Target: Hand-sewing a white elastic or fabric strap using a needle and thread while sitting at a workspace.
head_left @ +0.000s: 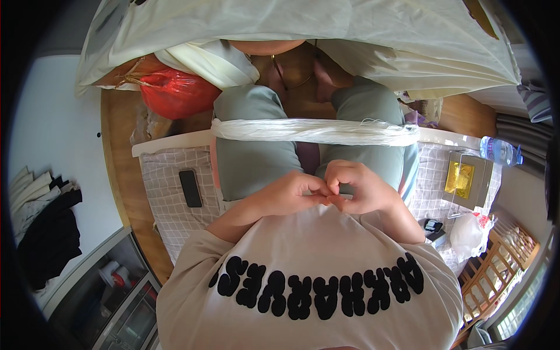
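A skein of white thread stretches across both my knees, looped around their outer sides. Nearer to me, in front of my chest, my left hand and my right hand meet at the fingertips. Thumb and forefinger of each are pinched together, and the tips touch or nearly touch. Whatever lies between them is too fine to make out. Both hands are apart from the skein, over my grey-green trousers.
On the checked bedding at left lies a black phone. A red plastic bag stands far left beside draped cream cloth. To the right are a water bottle, a box with gold packaging and a white plastic bag.
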Tool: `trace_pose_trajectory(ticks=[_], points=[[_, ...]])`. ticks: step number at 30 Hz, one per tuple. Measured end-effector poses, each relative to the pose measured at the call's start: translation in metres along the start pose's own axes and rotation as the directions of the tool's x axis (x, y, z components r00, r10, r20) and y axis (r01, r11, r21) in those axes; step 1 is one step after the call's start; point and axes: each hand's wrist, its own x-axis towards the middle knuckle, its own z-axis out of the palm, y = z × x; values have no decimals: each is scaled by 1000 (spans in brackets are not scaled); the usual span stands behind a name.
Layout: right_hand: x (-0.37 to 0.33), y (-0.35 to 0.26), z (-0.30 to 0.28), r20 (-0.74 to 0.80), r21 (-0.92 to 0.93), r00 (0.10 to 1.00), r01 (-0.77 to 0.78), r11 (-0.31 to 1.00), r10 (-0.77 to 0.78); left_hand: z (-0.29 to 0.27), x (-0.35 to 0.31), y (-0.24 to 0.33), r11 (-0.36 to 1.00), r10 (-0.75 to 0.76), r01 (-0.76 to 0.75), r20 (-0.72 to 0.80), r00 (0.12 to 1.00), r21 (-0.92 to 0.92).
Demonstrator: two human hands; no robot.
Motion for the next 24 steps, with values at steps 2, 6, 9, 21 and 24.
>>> trace_pose_trajectory(ticks=[2, 6, 9, 21, 24], points=[[-2, 3, 1, -86, -5, 996, -12, 1000, 12, 0, 2, 1, 996, 2, -4, -21, 1000, -94], [-5, 11, -7, -143, 41, 990, -7, 999, 13, 1, 9, 1, 903, -68, 50, -28, 997, -428], [-9, 12, -15, -265, 302, 962, 22, 953, 62, 0, 15, -2, 880, -30, 16, -22, 999, -474], [-12, 5, -17, -214, 265, 950, -167, 950, 227, -13, 20, -13, 757, -109, 5, -118, 987, -653], [-10, 9, -16, -310, 335, 900, -198, 921, 306, -13, 23, -15, 766, -110, -58, -220, 969, -640]])
